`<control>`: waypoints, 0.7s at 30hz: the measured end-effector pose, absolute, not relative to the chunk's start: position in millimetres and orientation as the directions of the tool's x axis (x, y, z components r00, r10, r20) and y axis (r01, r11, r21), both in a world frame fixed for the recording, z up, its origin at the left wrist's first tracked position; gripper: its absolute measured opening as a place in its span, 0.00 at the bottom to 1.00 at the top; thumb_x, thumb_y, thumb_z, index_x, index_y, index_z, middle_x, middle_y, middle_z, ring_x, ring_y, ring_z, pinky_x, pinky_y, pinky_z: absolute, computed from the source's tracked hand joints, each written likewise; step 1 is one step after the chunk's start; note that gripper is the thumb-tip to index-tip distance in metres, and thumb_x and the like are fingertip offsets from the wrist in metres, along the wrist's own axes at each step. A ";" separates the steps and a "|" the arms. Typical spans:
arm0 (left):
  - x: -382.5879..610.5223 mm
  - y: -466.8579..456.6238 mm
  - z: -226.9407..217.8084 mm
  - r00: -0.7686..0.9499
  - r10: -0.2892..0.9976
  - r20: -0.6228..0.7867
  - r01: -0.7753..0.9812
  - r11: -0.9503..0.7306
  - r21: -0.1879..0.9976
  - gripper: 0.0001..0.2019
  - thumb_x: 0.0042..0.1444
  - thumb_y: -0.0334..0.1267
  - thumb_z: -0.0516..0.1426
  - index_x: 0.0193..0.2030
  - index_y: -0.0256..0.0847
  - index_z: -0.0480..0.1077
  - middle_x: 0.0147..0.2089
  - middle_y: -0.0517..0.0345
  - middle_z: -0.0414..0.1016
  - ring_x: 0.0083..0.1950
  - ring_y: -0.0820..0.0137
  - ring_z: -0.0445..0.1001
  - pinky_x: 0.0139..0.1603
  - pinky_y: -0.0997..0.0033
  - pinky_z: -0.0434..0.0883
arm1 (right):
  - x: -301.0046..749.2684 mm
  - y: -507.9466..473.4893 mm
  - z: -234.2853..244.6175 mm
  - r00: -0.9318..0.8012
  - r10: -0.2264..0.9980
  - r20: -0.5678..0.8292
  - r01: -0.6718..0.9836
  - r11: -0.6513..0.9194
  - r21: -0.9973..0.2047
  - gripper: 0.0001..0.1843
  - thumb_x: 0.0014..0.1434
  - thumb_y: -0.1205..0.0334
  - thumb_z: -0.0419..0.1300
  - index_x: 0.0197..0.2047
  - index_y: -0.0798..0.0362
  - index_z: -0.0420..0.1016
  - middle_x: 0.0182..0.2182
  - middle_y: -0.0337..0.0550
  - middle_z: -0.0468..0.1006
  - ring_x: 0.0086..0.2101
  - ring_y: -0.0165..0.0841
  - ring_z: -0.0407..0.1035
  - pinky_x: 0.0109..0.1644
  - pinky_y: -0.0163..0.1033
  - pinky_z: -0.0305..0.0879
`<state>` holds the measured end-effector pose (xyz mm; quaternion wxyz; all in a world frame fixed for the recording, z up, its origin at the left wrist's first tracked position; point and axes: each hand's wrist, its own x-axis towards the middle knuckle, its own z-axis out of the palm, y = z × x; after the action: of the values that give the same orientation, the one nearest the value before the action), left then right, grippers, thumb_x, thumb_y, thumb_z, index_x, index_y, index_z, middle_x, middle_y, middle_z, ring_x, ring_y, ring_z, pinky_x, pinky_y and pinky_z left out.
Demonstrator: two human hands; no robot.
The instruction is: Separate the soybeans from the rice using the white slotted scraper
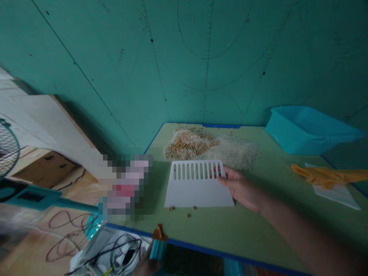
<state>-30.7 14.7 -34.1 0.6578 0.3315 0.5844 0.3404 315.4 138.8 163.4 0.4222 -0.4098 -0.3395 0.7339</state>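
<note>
We cannot make out the pixelated patch [125, 188] at the left of the green table [273, 214], our left hand [145, 266] is cut off by the bottom edge, and the fingertips [217, 171] of our right hand [244, 189] lie half hidden behind the white slotted plastic board [198, 186].

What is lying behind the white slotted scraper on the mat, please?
A heap of white rice mixed with brown grains lies just behind the scraper, which the right hand holds. Whatever is under the scraper is covered.
</note>
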 end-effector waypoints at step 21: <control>33.7 21.9 41.7 0.154 0.725 -0.671 -0.515 0.639 0.571 0.23 0.17 0.37 0.70 0.30 0.43 0.79 0.35 0.48 0.84 0.55 0.35 0.69 0.54 0.44 0.65 | 334.3 139.7 162.0 -0.521 0.768 -0.373 0.182 -0.326 -0.928 0.18 0.45 0.61 0.65 0.41 0.55 0.71 0.37 0.44 0.78 0.38 0.35 0.72 0.45 0.42 0.65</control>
<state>33.7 21.9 41.7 0.7524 0.1042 0.5032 0.4121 334.3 139.7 162.0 0.2138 -0.4402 -0.5395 0.6851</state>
